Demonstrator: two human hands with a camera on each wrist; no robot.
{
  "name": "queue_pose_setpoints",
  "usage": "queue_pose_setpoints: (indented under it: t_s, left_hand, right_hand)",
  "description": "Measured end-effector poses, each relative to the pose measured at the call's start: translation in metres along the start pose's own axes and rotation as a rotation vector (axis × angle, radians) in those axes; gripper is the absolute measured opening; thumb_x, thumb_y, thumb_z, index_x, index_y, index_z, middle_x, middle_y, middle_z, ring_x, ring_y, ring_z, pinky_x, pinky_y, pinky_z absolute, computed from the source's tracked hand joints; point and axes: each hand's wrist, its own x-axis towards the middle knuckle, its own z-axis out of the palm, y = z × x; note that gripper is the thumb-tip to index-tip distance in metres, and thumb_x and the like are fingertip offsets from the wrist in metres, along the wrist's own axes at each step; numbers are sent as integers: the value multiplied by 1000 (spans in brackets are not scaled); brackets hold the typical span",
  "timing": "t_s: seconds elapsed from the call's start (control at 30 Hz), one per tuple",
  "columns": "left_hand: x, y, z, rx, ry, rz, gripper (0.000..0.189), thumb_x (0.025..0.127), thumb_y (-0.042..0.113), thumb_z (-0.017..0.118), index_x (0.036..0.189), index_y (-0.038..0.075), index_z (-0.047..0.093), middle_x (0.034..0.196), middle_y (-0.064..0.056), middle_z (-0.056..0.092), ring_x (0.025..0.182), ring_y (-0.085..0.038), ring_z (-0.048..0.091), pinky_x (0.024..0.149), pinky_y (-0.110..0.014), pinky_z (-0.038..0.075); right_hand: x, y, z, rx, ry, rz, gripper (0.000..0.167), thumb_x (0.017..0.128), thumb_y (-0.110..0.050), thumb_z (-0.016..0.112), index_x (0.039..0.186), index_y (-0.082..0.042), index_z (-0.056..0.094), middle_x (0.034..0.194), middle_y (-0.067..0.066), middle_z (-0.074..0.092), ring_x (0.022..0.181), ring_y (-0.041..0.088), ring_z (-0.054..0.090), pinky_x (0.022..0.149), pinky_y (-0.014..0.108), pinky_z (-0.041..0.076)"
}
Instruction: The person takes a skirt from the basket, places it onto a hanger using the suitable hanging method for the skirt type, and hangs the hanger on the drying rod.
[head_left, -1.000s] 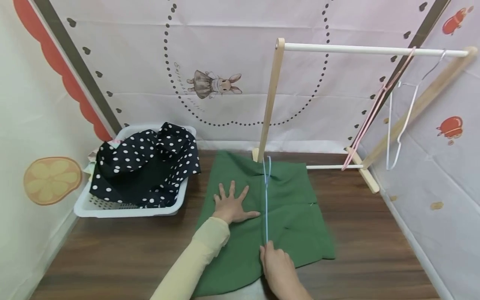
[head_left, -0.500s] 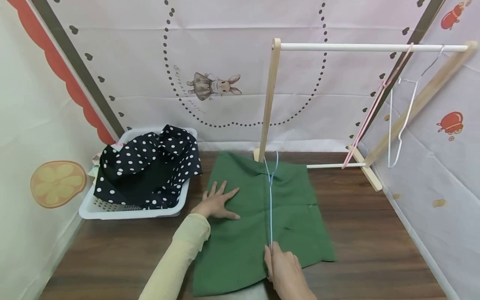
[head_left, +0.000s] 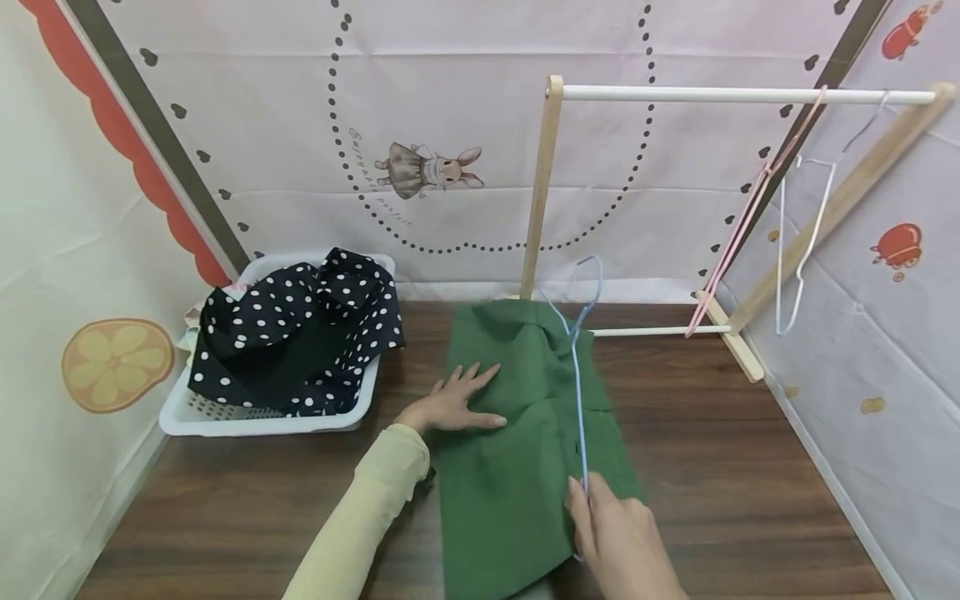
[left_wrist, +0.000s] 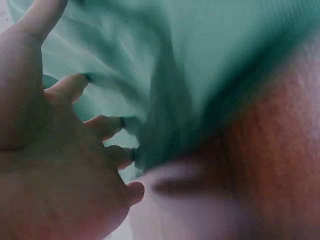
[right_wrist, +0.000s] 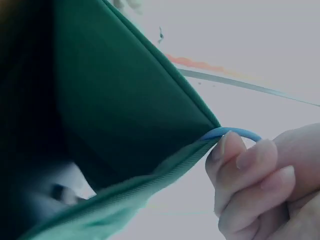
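Hanger (head_left: 578,392) has shifted right, pinched by right hand (head_left: 621,533), left hand (head_left: 448,408) spread on cloth (head_left: 510,500), wall lettering (head_left: 357,153) illegible.

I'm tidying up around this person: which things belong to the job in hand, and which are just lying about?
In use:
green cloth, under the left hand
blue hanger, held by the right hand

Apparently just about:
white basket
polka-dot cloth, in the basket
rack
pink hanger and white hanger, on the rack
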Motion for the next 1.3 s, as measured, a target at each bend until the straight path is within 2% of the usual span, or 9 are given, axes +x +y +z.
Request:
queue_pose_setpoints:
  t_s: [0.1, 0.2, 0.4, 0.57, 0.77, 0.87, 1.03, 1.17, 1.3]
  left_hand:
    - [-1, 1, -3, -31, 6, 6, 96, 84, 66, 60, 157, 31, 7, 161, -12, 2, 144, -41, -4, 110, -66, 8]
    - [-2, 4, -7, -86, 12, 31, 97, 85, 63, 61, 157, 31, 4, 161, -11, 1, 144, -40, -4, 110, -64, 13]
    - [-1, 10, -18, -149, 114, 65, 98, 87, 60, 61, 157, 27, 0, 161, -12, -1, 145, -37, -4, 109, -64, 15]
    - [0, 17, -27, -145, 226, 52, 95, 88, 60, 60, 157, 25, 4, 161, -9, 0, 146, -33, -3, 111, -61, 14]
    - [0, 35, -41, -173, 373, 99, 87, 89, 60, 59, 155, 19, 19, 160, -9, 14, 143, -29, 21, 111, -51, 27]
    - [-4, 46, -48, -255, 465, 152, 72, 91, 55, 61, 145, 18, 33, 155, -7, 30, 137, -27, 34, 109, -47, 32]
    - [-14, 63, -60, -346, 619, 270, 35, 94, 41, 62, 108, 11, 51, 141, -7, 49, 133, -20, 42, 108, -43, 34]
    - [-22, 68, -70, -399, 710, 329, 28, 97, 32, 61, 84, 9, 51, 130, -9, 59, 124, -20, 51, 103, -43, 38]
    - [-36, 76, -82, -551, 772, 406, 29, 100, 18, 57, 80, -1, 47, 123, -15, 62, 117, -28, 57, 99, -39, 42]
  right_hand:
    - [-2, 4, -16, -76, 155, -119, 31, 96, -12, 60, 72, -21, 43, 52, -24, 28, 41, -9, 24, 38, 14, 24]
    - [-2, 9, -36, -106, 205, -171, 29, 95, -10, 60, 73, -21, 45, 54, -27, 29, 43, -10, 25, 39, 14, 25]
    - [-2, 27, -78, -166, 222, -223, 24, 98, -12, 56, 77, -19, 48, 55, -28, 28, 44, -8, 27, 39, 20, 27]
    - [-10, 40, -104, -184, 220, -243, 29, 99, -13, 55, 75, -20, 42, 55, -28, 24, 42, -11, 21, 38, 15, 18]
    - [-21, 46, -129, -168, 200, -208, 35, 96, -6, 59, 73, -24, 40, 55, -32, 25, 39, -14, 20, 38, 11, 18]
    - [-19, 51, -140, -146, 171, -262, 36, 93, -2, 61, 74, -25, 41, 57, -31, 28, 42, -15, 23, 40, 11, 22]
    - [-7, 57, -148, -128, 92, -310, 39, 91, 1, 63, 76, -27, 41, 60, -29, 30, 45, -15, 24, 43, 10, 24]
    - [5, 63, -148, -103, 65, -361, 38, 92, 1, 62, 76, -27, 42, 61, -27, 31, 47, -14, 21, 44, 8, 24]
    - [21, 72, -146, -80, 89, -470, 33, 95, -2, 60, 76, -25, 44, 62, -26, 32, 48, -14, 23, 46, 7, 25]
